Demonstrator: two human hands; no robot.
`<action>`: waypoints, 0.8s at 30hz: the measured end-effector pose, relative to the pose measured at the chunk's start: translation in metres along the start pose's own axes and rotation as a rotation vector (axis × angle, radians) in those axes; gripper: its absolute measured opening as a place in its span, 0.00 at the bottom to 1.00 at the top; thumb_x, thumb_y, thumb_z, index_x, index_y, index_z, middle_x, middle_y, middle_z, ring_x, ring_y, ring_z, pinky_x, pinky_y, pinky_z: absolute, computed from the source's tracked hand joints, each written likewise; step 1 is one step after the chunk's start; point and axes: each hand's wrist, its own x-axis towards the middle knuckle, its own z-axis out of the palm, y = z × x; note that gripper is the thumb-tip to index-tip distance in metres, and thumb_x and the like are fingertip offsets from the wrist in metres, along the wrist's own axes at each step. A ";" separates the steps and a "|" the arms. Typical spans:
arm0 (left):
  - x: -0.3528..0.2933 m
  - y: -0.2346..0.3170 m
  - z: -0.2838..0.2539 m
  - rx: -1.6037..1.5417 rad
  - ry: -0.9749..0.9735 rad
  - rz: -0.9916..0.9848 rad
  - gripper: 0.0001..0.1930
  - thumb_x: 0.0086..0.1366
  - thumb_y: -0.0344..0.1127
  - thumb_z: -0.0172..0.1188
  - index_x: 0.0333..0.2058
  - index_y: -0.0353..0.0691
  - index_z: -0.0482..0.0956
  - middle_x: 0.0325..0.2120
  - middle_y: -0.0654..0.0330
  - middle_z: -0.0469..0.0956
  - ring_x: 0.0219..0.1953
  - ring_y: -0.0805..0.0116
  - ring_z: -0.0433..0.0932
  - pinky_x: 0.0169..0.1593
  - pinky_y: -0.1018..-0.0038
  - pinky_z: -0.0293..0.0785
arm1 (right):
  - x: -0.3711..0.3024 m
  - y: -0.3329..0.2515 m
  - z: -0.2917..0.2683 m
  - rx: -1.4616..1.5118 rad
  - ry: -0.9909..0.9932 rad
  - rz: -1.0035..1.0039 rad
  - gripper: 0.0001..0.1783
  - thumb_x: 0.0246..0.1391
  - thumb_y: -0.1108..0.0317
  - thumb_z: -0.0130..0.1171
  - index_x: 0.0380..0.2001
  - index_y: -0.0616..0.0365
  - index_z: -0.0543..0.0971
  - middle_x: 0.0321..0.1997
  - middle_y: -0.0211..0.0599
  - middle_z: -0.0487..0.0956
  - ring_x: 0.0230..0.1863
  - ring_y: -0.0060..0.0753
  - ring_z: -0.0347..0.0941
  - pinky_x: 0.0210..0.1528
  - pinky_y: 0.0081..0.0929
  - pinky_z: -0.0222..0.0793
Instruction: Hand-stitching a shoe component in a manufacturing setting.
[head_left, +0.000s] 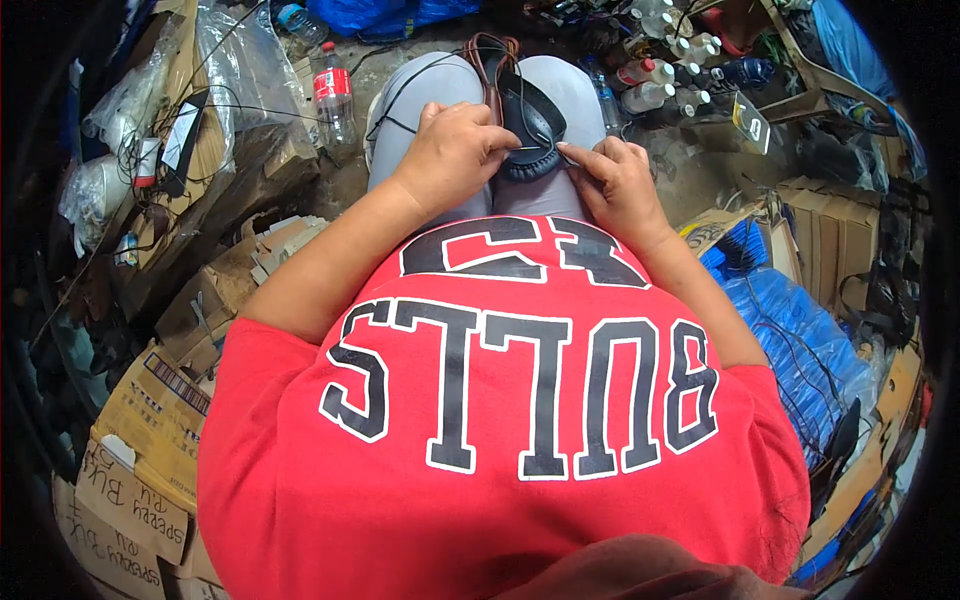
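Note:
A black moccasin-style shoe (530,168) rests between my grey-clad knees, its rounded, puckered toe pointing toward me. Over its left side my left hand (455,155) is closed in a pinch; a thin, needle-like line shows by the fingertips, too fine to name. My right hand (618,185) pinches at the toe's right edge, the index fingertip close to the shoe; what it grips is too small to tell. A black cord (395,122) trails over my left knee. Brown straps (490,62) loop beyond the shoe, between the knees.
A red-labelled plastic bottle (333,95) stands left of my knees. Several capped bottles (650,92) crowd the far right. Blue plastic wrapping (790,340) and cardboard lie at my right. Flattened cardboard boxes (150,420) and a clear plastic bag (240,60) are on the left.

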 end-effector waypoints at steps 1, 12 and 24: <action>0.001 0.001 0.001 -0.001 -0.002 0.003 0.08 0.51 0.30 0.61 0.32 0.50 0.81 0.22 0.65 0.72 0.27 0.65 0.72 0.36 0.69 0.58 | 0.000 0.000 0.000 0.006 -0.001 0.010 0.17 0.44 0.73 0.59 0.40 0.48 0.80 0.26 0.34 0.71 0.32 0.36 0.69 0.41 0.32 0.60; 0.011 -0.007 0.011 -0.220 0.062 -0.016 0.10 0.48 0.25 0.62 0.30 0.49 0.83 0.19 0.63 0.68 0.26 0.65 0.69 0.31 0.70 0.64 | 0.025 0.045 -0.008 0.382 -0.254 0.178 0.17 0.44 0.78 0.54 0.35 0.43 0.83 0.29 0.29 0.75 0.36 0.29 0.70 0.44 0.23 0.66; 0.011 -0.011 0.014 -0.168 0.041 -0.034 0.11 0.48 0.26 0.62 0.30 0.53 0.84 0.19 0.64 0.66 0.28 0.64 0.67 0.33 0.69 0.62 | 0.038 0.046 -0.017 0.361 -0.376 0.159 0.15 0.45 0.74 0.56 0.35 0.42 0.83 0.31 0.27 0.75 0.41 0.29 0.67 0.49 0.24 0.62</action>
